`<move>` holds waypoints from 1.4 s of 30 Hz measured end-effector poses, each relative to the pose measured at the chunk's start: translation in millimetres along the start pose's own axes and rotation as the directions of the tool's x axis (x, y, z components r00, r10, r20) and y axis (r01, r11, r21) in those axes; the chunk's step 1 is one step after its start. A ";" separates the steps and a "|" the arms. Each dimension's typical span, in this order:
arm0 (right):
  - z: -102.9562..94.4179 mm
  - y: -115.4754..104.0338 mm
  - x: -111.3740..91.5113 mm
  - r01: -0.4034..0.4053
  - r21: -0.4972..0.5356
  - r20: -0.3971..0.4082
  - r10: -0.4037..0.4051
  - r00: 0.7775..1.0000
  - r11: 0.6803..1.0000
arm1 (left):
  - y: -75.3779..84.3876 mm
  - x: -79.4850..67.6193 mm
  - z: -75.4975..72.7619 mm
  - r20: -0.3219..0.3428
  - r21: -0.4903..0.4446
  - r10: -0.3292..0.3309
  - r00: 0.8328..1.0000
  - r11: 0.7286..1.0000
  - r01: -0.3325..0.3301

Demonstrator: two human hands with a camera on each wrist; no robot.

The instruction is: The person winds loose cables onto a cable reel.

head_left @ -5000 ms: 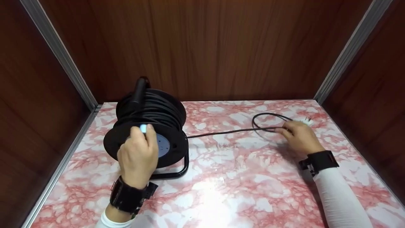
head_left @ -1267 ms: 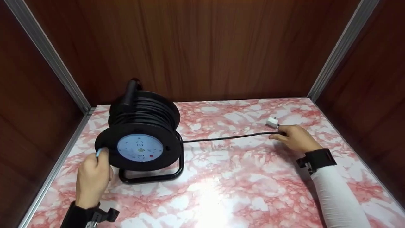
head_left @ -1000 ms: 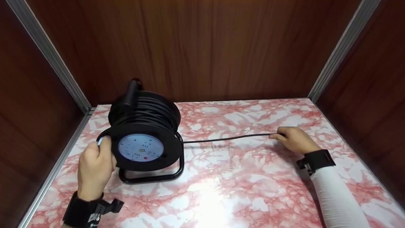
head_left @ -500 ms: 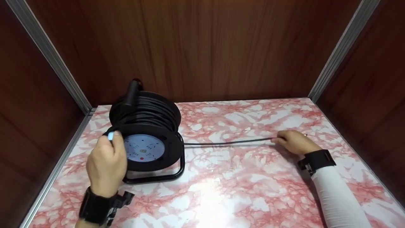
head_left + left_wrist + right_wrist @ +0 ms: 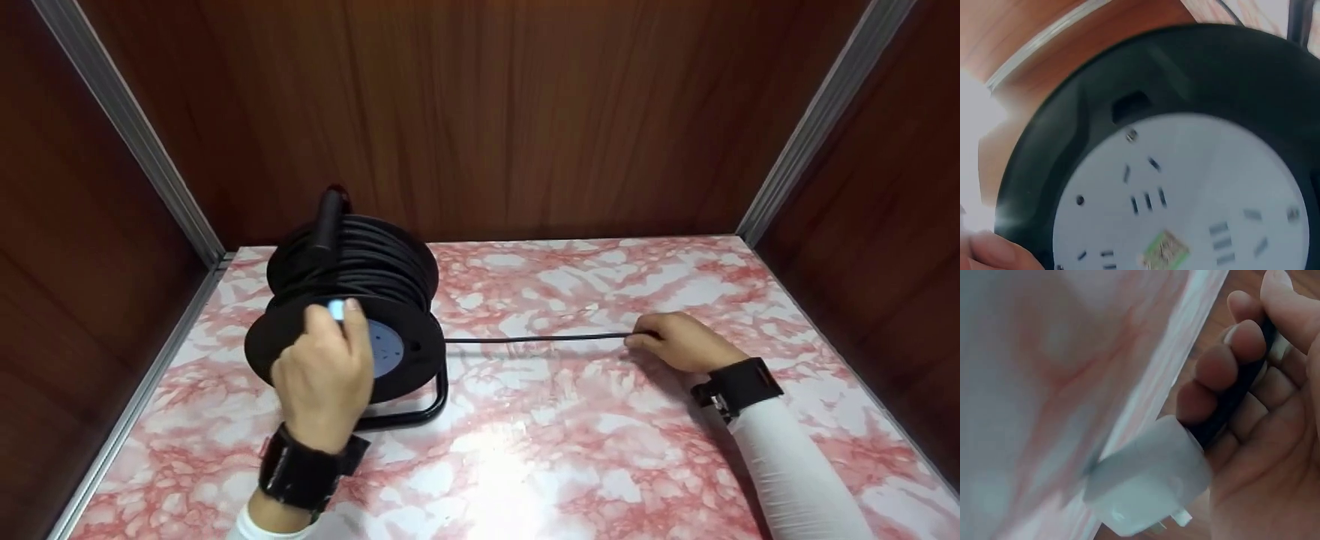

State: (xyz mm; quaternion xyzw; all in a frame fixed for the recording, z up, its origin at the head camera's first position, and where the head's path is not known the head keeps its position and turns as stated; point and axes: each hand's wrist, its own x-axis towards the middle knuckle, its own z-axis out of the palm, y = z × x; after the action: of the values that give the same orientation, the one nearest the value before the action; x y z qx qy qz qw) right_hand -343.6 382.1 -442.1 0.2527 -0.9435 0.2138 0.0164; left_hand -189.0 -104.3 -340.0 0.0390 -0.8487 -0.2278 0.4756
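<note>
A cable reel [image 5: 386, 266] wound with black cable stands at the left of the table in the head view. My left hand [image 5: 326, 379] grips a light-blue knob [image 5: 337, 310] on its front disc; the hand hides part of the socket panel [image 5: 386, 349]. In the left wrist view the white panel [image 5: 1202, 152] fills the lower half. A straight stretch of cable [image 5: 536, 339] runs rightward from the reel to my right hand [image 5: 686, 343]. That hand's curled fingers hold the cable end, with the white plug [image 5: 1148, 478] just beyond them in the right wrist view.
The reel rests on a black tube stand [image 5: 412, 416] and has a black carry handle [image 5: 328, 221] on top. Brown wood-grain panels [image 5: 480, 120] with metal corner posts enclose the red-and-white marbled table [image 5: 525, 450] at the back and both sides.
My left hand has moved round with the knob, turning the disc, and is now up and right. The loose cable loop is gone. My right hand has shifted slightly left, nearer the reel.
</note>
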 end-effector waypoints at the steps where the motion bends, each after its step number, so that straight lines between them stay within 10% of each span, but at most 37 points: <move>1: 0.9 -2.3 0.5 0.009 0.007 0.002 -0.009 1.000 1.000 | 2.3 -0.9 2.2 -0.007 -0.004 0.010 1.000 1.000 -0.010; 25: 40.9 -67.5 33.1 0.169 0.001 0.094 -0.168 0.981 0.986 | 26.8 -41.9 46.9 0.151 0.007 0.224 0.963 0.974 -0.227; 35: 67.7 -116.3 68.1 0.242 0.021 0.153 -0.243 0.958 0.970 | 3.0 -78.5 67.6 0.228 0.077 0.316 0.921 0.937 -0.341; 42: 78.8 -140.3 87.0 0.329 -0.008 0.148 -0.324 0.934 0.944 | -16.9 -90.8 67.5 0.354 0.088 0.266 0.897 0.945 -0.315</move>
State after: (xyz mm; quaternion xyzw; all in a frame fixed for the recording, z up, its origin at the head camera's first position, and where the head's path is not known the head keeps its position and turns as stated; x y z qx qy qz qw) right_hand -345.5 199.2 -446.1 0.4202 -0.8905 0.1737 -0.0124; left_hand -197.8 -70.2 -448.8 -0.0940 -0.9279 -0.0957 0.3479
